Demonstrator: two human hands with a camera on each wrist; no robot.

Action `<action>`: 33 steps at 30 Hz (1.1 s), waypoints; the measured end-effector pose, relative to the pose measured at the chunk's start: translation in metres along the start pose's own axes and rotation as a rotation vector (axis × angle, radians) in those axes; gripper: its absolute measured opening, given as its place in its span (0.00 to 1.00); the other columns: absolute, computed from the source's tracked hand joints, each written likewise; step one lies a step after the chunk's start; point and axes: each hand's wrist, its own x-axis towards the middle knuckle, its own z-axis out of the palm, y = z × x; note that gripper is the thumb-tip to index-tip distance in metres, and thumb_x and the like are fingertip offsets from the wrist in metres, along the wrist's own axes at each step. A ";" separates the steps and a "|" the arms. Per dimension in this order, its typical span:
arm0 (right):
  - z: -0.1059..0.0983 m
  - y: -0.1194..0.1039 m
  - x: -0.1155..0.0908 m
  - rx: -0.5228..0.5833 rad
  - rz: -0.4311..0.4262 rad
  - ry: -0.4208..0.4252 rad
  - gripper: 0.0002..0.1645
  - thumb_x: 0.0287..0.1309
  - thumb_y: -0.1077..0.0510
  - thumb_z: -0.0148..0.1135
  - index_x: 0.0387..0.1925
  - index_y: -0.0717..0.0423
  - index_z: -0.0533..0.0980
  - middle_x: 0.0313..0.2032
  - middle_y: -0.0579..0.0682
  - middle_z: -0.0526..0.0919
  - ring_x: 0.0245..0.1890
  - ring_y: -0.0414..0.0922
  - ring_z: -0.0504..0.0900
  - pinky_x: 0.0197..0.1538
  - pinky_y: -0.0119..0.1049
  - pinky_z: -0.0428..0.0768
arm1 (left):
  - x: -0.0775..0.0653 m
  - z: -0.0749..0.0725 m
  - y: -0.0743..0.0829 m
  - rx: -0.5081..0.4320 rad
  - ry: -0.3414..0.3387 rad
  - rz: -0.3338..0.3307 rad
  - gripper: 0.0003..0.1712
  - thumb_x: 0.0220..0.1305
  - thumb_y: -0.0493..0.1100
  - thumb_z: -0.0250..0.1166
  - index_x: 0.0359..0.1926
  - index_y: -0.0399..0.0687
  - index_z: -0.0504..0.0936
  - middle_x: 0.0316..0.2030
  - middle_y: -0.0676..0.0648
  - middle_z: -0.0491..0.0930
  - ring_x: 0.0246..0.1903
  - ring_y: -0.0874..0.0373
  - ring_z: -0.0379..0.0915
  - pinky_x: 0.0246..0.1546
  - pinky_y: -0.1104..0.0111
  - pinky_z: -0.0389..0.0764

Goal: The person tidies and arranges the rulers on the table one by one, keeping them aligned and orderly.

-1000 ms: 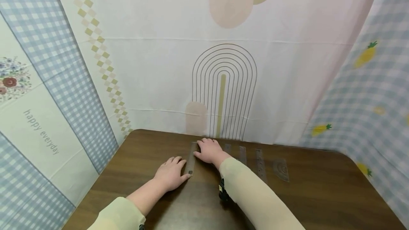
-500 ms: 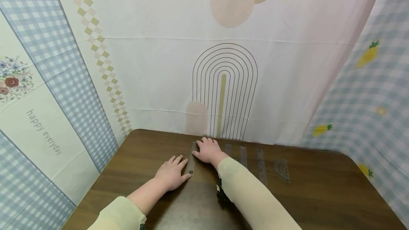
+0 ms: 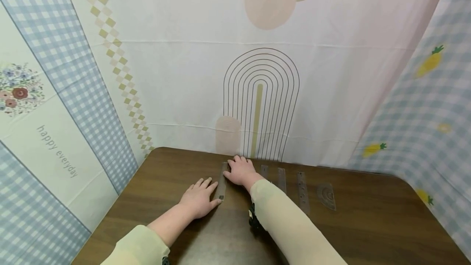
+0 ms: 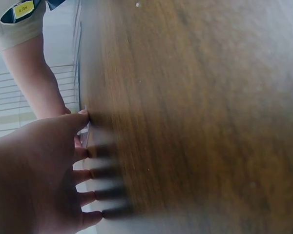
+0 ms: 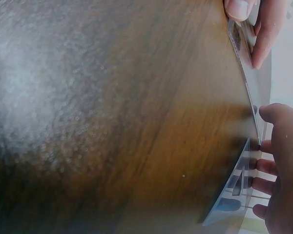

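Observation:
A clear straight ruler (image 3: 222, 185) lies lengthwise on the brown table between the two hands. To its left the left hand (image 3: 198, 199) rests palm down with fingers spread, its thumb at the ruler's near end. The right hand (image 3: 241, 171) reaches to the far end from the right, fingers spread and thumb at the ruler's edge. In the right wrist view the ruler (image 5: 246, 68) runs from the left thumb toward the right hand (image 5: 288, 151), and a clear set square (image 5: 232, 192) lies by the right fingertips. Spread fingertips of the left hand (image 4: 39, 170) touch the tabletop.
Right of the right forearm stand in a row a partly hidden clear strip (image 3: 264, 170), another clear ruler (image 3: 281, 179), a clear ruler with holes (image 3: 302, 189) and a clear protractor (image 3: 326, 195). Patterned cloth (image 3: 184, 85) hangs behind the table (image 3: 368, 216).
The head view has shifted slightly, so the scene sits a little further right. Both hands and the ruler keep their places on the table.

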 end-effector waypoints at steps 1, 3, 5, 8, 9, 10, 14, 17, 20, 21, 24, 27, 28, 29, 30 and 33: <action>0.000 0.000 0.000 0.000 0.001 0.001 0.35 0.70 0.34 0.48 0.70 0.46 0.68 0.65 0.51 0.69 0.67 0.52 0.66 0.66 0.53 0.64 | 0.000 0.000 0.000 0.003 -0.001 0.000 0.38 0.69 0.64 0.58 0.72 0.51 0.68 0.72 0.42 0.62 0.72 0.40 0.53 0.67 0.45 0.61; -0.001 0.000 0.000 0.001 0.001 0.004 0.35 0.70 0.34 0.49 0.70 0.46 0.69 0.65 0.51 0.69 0.66 0.52 0.66 0.66 0.53 0.64 | 0.000 -0.001 0.000 0.010 -0.003 0.000 0.38 0.69 0.64 0.57 0.72 0.51 0.68 0.72 0.42 0.62 0.72 0.40 0.53 0.67 0.45 0.61; -0.001 -0.001 -0.001 0.000 0.004 0.004 0.34 0.70 0.35 0.49 0.69 0.46 0.69 0.64 0.51 0.69 0.66 0.52 0.66 0.66 0.53 0.64 | -0.001 -0.001 -0.001 0.021 -0.004 0.004 0.38 0.69 0.65 0.57 0.72 0.52 0.68 0.72 0.42 0.62 0.72 0.40 0.54 0.67 0.45 0.61; -0.002 -0.003 -0.003 0.010 0.005 0.011 0.33 0.70 0.35 0.51 0.68 0.47 0.70 0.64 0.51 0.70 0.65 0.52 0.67 0.66 0.53 0.65 | -0.003 -0.001 -0.002 0.039 -0.012 0.006 0.38 0.69 0.66 0.56 0.73 0.52 0.67 0.72 0.43 0.62 0.72 0.40 0.53 0.67 0.46 0.61; -0.002 -0.003 -0.003 0.014 0.007 0.011 0.33 0.70 0.36 0.51 0.68 0.47 0.71 0.63 0.51 0.70 0.65 0.52 0.67 0.65 0.53 0.65 | -0.003 -0.001 -0.002 0.040 -0.016 0.006 0.39 0.69 0.66 0.55 0.73 0.52 0.67 0.73 0.43 0.61 0.72 0.40 0.53 0.67 0.46 0.61; -0.002 -0.004 -0.004 0.019 0.009 0.012 0.33 0.70 0.36 0.51 0.68 0.47 0.71 0.63 0.51 0.70 0.65 0.53 0.67 0.65 0.53 0.65 | -0.003 -0.002 -0.002 0.041 -0.020 0.008 0.39 0.69 0.66 0.55 0.73 0.52 0.67 0.73 0.43 0.61 0.72 0.40 0.53 0.67 0.45 0.60; -0.001 -0.005 -0.004 0.044 0.028 0.018 0.32 0.70 0.36 0.51 0.67 0.48 0.72 0.63 0.51 0.71 0.65 0.53 0.68 0.66 0.54 0.64 | -0.004 -0.004 -0.003 0.033 -0.043 0.015 0.39 0.70 0.65 0.55 0.74 0.53 0.65 0.73 0.43 0.59 0.73 0.40 0.51 0.68 0.45 0.58; 0.000 -0.006 -0.005 0.080 0.046 0.032 0.31 0.70 0.38 0.53 0.66 0.48 0.73 0.63 0.51 0.72 0.65 0.53 0.69 0.66 0.55 0.63 | -0.006 -0.006 -0.004 0.022 -0.057 0.028 0.39 0.70 0.64 0.55 0.75 0.52 0.64 0.74 0.43 0.58 0.73 0.41 0.50 0.68 0.44 0.57; -0.001 -0.005 -0.006 0.137 0.058 0.055 0.28 0.69 0.40 0.54 0.64 0.48 0.74 0.62 0.52 0.74 0.64 0.53 0.70 0.67 0.56 0.61 | -0.006 -0.005 -0.005 0.009 -0.063 0.045 0.39 0.70 0.64 0.55 0.75 0.52 0.63 0.74 0.42 0.58 0.74 0.41 0.49 0.69 0.44 0.56; -0.001 -0.004 -0.006 0.151 0.060 0.064 0.27 0.70 0.40 0.54 0.63 0.47 0.75 0.61 0.51 0.74 0.64 0.53 0.70 0.68 0.56 0.61 | -0.005 -0.004 -0.006 0.007 -0.064 0.050 0.40 0.70 0.64 0.55 0.75 0.52 0.62 0.74 0.43 0.58 0.74 0.41 0.49 0.69 0.44 0.56; 0.000 -0.002 -0.004 0.206 0.063 0.093 0.24 0.70 0.42 0.55 0.60 0.46 0.76 0.58 0.50 0.77 0.62 0.51 0.73 0.68 0.56 0.61 | -0.005 -0.002 -0.008 0.002 -0.066 0.059 0.41 0.70 0.64 0.55 0.76 0.52 0.60 0.75 0.43 0.57 0.74 0.41 0.48 0.69 0.44 0.55; 0.002 0.000 -0.002 0.257 0.065 0.128 0.21 0.70 0.44 0.56 0.59 0.46 0.77 0.56 0.50 0.78 0.60 0.50 0.75 0.67 0.56 0.62 | -0.004 -0.001 -0.009 -0.006 -0.065 0.066 0.42 0.70 0.64 0.55 0.77 0.52 0.58 0.75 0.43 0.56 0.74 0.41 0.48 0.69 0.44 0.54; 0.002 0.000 -0.002 0.280 0.068 0.139 0.21 0.70 0.45 0.56 0.59 0.46 0.77 0.56 0.50 0.79 0.60 0.50 0.75 0.67 0.56 0.62 | -0.004 0.000 -0.009 -0.009 -0.065 0.067 0.42 0.70 0.64 0.55 0.77 0.51 0.58 0.75 0.43 0.56 0.74 0.41 0.48 0.69 0.43 0.54; 0.002 0.000 -0.002 0.298 0.070 0.148 0.21 0.70 0.45 0.56 0.59 0.46 0.77 0.56 0.50 0.79 0.60 0.50 0.75 0.67 0.56 0.62 | -0.004 0.000 -0.009 -0.011 -0.063 0.068 0.42 0.70 0.64 0.55 0.77 0.51 0.57 0.75 0.43 0.56 0.74 0.41 0.48 0.69 0.43 0.54; 0.002 0.000 -0.002 0.317 0.073 0.158 0.21 0.70 0.45 0.57 0.59 0.47 0.77 0.56 0.50 0.79 0.59 0.50 0.76 0.66 0.56 0.63 | -0.004 0.000 -0.009 -0.011 -0.062 0.069 0.43 0.70 0.64 0.55 0.77 0.51 0.57 0.75 0.43 0.56 0.74 0.41 0.48 0.69 0.43 0.54; 0.000 -0.001 -0.003 0.381 0.080 0.185 0.21 0.70 0.46 0.58 0.59 0.48 0.77 0.55 0.49 0.80 0.57 0.49 0.77 0.63 0.54 0.66 | -0.004 -0.001 -0.009 -0.016 -0.060 0.068 0.44 0.70 0.64 0.56 0.78 0.50 0.55 0.75 0.43 0.57 0.74 0.41 0.48 0.69 0.44 0.54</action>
